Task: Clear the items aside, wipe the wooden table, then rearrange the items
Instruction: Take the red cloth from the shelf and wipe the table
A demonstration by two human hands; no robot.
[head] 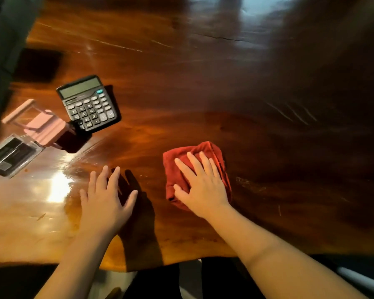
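Currently the wiping step appears to be in hand, on a wooden table (203, 83) that fills most of the view: a broad slab of dark, glossy wood with visible grain, fine scratches and an irregular near edge. Both hands lie well apart. The right hand (201, 186) presses flat, fingers spread, on a folded red cloth (205, 149) near the table's middle, pinning it rather than gripping it; the left hand (106, 199) rests open and empty on the bare wood, fingers splayed, apparently bracing. To wipe well, keep the palm flat so the soft, ribbed cloth bears evenly, work in overlapping passes along the grain, and cover the dull smeared patches (glare at the lower left hides some of the surface). The cleared items sit grouped at the left edge: a black plastic calculator (89, 103), rectangular with rounded keys and a grey display; a pink ridged holder (44, 128), its exact type unclear, just beside it; and a flat clear-fronted package (11, 156) nearest the edge. Stop each pass short of these.
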